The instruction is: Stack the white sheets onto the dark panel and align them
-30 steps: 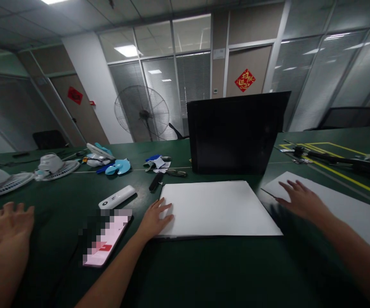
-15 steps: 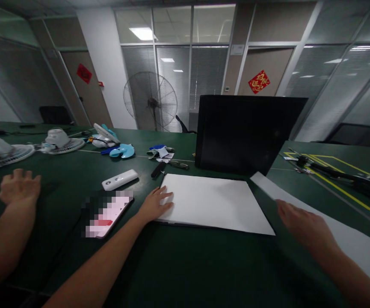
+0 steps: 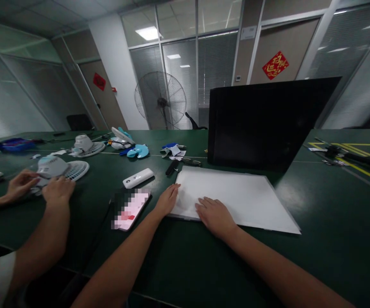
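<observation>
White paper sheets (image 3: 245, 199) lie flat on the green table in front of me, with a thin dark edge showing beneath them. My left hand (image 3: 167, 201) rests at their left edge, fingers stretched out and touching the paper. On the near left part of the top sheet lies my right hand (image 3: 215, 216), palm down with the fingers extended. Neither hand is closed round anything. Behind the paper stands a large black panel (image 3: 264, 126), tilted slightly back; how it is supported is hidden.
Left of my arm lie a phone (image 3: 133, 209) and a white power bank (image 3: 138, 177). Farther left, another person's hands (image 3: 58, 188) work on a white fan part (image 3: 51, 167). Blue fan blades (image 3: 138, 151) and cloth scraps (image 3: 173, 149) lie behind. Yellow tape (image 3: 361, 156) marks the right side.
My right hand has moved left from the long white sheet at the right onto the paper. That sheet no longer shows at the right. The other person's hand now touches a fan part.
</observation>
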`<move>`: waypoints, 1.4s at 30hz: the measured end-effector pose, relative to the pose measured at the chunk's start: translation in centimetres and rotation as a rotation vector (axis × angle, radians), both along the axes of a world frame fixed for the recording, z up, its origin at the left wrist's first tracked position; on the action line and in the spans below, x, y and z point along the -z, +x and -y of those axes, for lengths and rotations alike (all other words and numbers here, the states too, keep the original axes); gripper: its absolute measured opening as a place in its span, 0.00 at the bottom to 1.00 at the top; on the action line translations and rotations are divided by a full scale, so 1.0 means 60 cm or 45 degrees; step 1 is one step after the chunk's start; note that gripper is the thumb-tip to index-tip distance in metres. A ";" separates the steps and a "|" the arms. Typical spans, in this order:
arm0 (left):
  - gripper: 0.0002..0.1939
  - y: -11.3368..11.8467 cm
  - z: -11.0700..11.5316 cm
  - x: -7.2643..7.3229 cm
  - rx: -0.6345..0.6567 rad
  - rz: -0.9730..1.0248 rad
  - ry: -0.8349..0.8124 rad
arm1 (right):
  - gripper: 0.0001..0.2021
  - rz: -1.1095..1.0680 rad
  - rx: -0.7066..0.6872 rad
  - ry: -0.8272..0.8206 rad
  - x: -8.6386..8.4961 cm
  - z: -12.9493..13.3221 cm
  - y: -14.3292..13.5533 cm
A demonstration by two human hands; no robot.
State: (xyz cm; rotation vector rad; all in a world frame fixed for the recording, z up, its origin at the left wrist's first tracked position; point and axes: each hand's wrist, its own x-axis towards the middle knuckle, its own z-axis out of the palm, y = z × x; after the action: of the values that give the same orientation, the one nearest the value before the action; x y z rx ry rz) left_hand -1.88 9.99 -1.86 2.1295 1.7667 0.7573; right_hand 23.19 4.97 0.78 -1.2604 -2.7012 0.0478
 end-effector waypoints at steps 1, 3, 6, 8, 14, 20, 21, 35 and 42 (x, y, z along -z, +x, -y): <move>0.29 0.000 -0.001 0.001 -0.009 0.008 -0.008 | 0.24 -0.014 -0.006 -0.009 0.002 0.001 0.003; 0.31 0.003 -0.002 0.000 -0.019 0.014 -0.032 | 0.25 -0.031 -0.030 -0.036 0.005 0.003 0.011; 0.32 0.006 0.001 -0.015 -0.023 -0.023 -0.060 | 0.27 -0.043 -0.081 -0.087 0.007 0.006 0.023; 0.31 -0.002 0.008 -0.038 -0.037 -0.092 -0.061 | 0.28 -0.052 -0.099 -0.114 0.006 0.006 0.028; 0.34 -0.086 0.043 -0.110 -0.424 -0.451 -0.109 | 0.29 -0.094 -0.118 -0.152 0.004 0.008 0.034; 0.50 -0.152 0.062 -0.089 -0.766 -0.652 -0.332 | 0.30 -0.122 -0.127 -0.173 0.005 0.008 0.038; 0.51 -0.155 0.063 -0.083 -0.790 -0.657 -0.355 | 0.30 -0.124 -0.129 -0.174 0.005 0.009 0.038; 0.51 -0.168 0.045 -0.068 -0.855 -0.597 -0.443 | 0.29 -0.112 -0.114 -0.184 0.001 0.011 0.036; 0.49 -0.181 0.041 -0.065 -0.833 -0.589 -0.468 | 0.30 -0.106 -0.103 -0.204 -0.002 0.011 0.034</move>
State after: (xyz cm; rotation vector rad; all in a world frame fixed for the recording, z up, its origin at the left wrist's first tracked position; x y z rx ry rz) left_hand -12.74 7.52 2.01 1.5562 2.6494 0.0193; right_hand 25.23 4.31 0.90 -1.1607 -2.7200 0.3249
